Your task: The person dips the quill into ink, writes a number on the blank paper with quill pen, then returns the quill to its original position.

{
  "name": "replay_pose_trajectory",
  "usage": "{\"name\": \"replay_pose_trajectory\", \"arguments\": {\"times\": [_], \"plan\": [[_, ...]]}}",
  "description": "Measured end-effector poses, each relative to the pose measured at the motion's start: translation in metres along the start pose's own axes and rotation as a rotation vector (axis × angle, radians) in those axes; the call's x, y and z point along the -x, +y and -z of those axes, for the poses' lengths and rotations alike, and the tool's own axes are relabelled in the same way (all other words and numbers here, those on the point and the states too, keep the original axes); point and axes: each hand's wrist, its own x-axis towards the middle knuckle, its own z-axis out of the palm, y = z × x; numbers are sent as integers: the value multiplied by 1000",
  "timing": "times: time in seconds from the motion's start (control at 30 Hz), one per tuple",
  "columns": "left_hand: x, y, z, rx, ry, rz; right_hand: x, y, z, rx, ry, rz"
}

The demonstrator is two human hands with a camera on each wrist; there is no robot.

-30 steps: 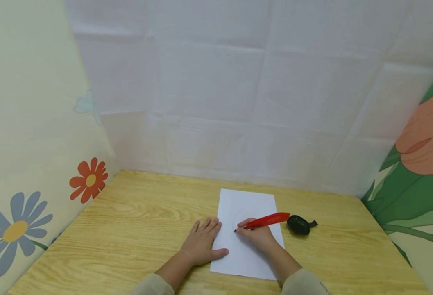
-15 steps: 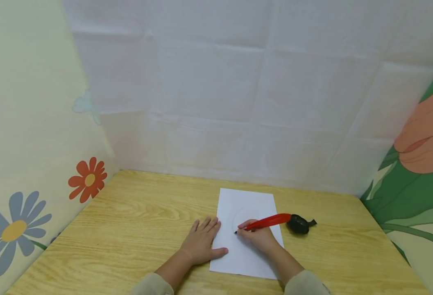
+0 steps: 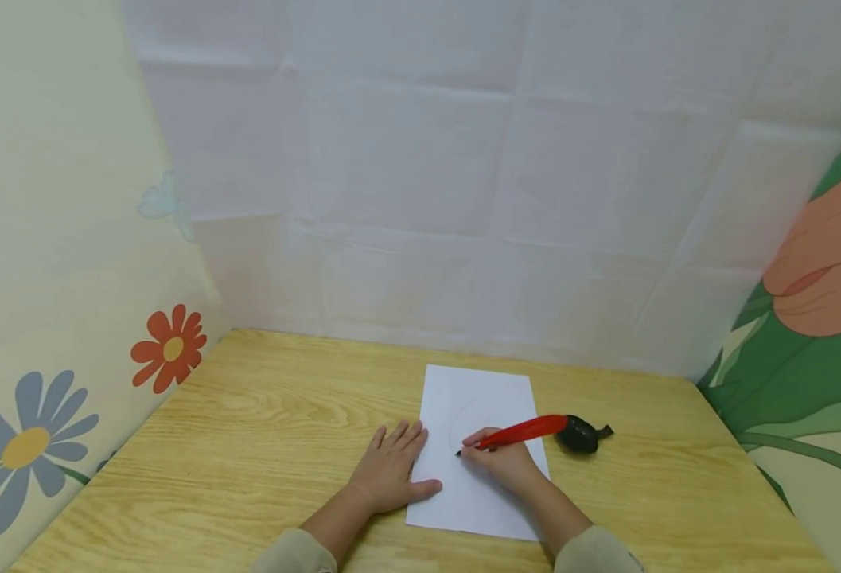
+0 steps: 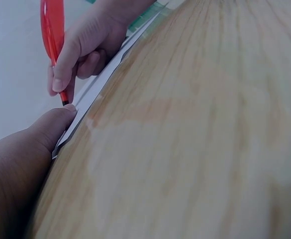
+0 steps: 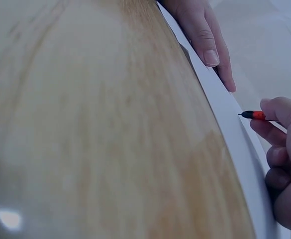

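Note:
A white sheet of paper (image 3: pixel 473 505) lies on the wooden table, with a faint curved line (image 3: pixel 454 420) on it. My left hand (image 3: pixel 387 473) rests with spread fingers on the sheet's left edge, thumb across the paper. With thumb and fingers, my right hand (image 3: pixel 509 465) pinches a red feather-shaped pen (image 3: pixel 523 430) whose black tip is at the lower left end of the curve. In the right wrist view the pen (image 5: pixel 257 115) shows its dark point just off the fingertips. Part of the curve is hidden behind the right hand.
A shiny black oval object (image 3: pixel 579 435) with a short stem lies right of the paper, by the pen's feathered end. The wooden table (image 3: pixel 270 430) extends to both sides. White cloth (image 3: pixel 406 175) hangs behind it, and flower-printed panels (image 3: pixel 26 263) stand at the sides.
The pen tip has shifted slightly down and right on the paper, with my right hand moving along. My left hand stays in place on the sheet. The head view drifts a little.

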Motion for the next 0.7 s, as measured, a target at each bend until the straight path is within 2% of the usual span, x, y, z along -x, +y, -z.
{"name": "replay_pose_trajectory", "arguments": {"times": [0.7], "plan": [[1, 1, 1, 8, -2, 6, 8, 1, 4, -8, -11, 16]]}}
